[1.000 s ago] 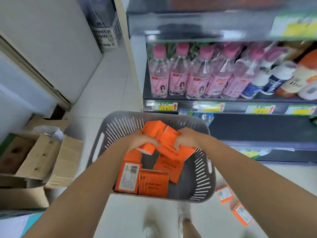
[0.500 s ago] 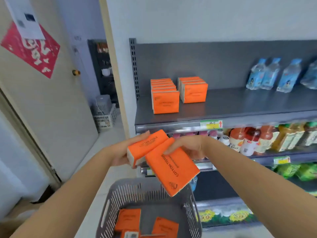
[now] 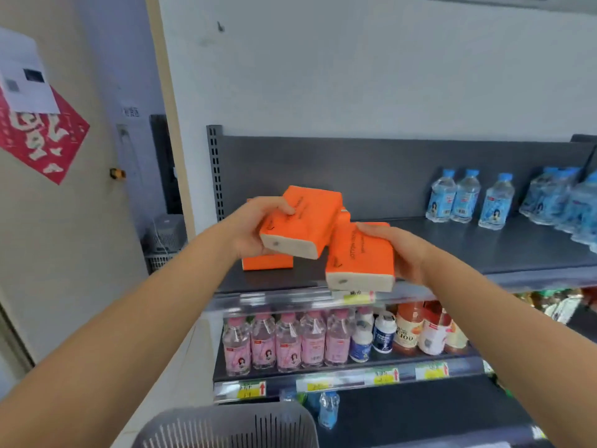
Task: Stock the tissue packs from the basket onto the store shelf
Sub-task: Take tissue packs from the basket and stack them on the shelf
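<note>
Orange tissue packs: two, held raised before the top shelf [image 3: 468, 253].
Left hand [image 3: 255, 227]: gripped the upper tissue pack [image 3: 303, 221], tilted.
Right hand [image 3: 400, 253]: clasped the lower tissue pack [image 3: 358, 257].
Shelved packs [image 3: 266, 261]: stood behind the left hand.
Grey basket [image 3: 226, 428]: sat below.

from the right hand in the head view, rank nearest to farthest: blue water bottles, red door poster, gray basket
From the right hand:
1. blue water bottles, right, same shelf
2. gray basket, below, bottom edge
3. red door poster, far left
</note>
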The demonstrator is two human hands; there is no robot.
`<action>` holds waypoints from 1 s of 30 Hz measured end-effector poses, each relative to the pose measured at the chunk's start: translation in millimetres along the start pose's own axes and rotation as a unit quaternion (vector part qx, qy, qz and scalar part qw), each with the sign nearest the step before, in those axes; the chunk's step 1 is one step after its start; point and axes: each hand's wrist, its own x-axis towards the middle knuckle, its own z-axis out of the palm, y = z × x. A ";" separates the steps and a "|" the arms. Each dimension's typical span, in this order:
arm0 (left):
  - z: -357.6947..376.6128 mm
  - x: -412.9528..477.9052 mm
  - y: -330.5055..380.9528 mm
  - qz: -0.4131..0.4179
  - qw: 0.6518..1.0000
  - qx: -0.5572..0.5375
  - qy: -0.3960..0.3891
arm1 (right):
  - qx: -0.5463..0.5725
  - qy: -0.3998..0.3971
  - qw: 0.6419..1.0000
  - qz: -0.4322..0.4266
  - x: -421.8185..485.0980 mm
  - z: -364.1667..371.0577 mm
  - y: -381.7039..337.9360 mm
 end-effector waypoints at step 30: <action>4.7 188.9 23.5 0.016 0.800 0.597 0.050 | -0.264 -0.095 0.954 -0.100 176.7 -70.9 20.8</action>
